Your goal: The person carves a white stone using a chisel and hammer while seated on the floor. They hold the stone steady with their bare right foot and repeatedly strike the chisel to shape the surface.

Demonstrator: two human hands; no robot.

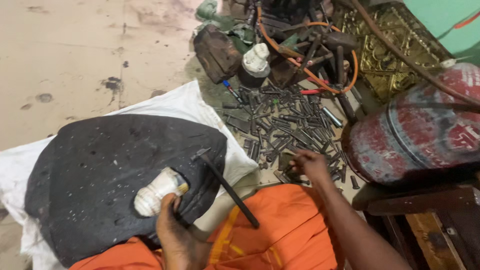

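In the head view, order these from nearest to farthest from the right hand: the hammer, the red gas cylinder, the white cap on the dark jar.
1. Hammer, just left of the right hand, lying on the black pad.
2. Red gas cylinder, to its right.
3. White cap, far above, among the tools.

the stained beige floor (75, 45) fills the upper left of the frame. a white sack (185, 105) lies on it at left-centre. dark metal bolts (285, 125) are strewn right of centre, beside a red cylinder (420, 135) at the right edge.
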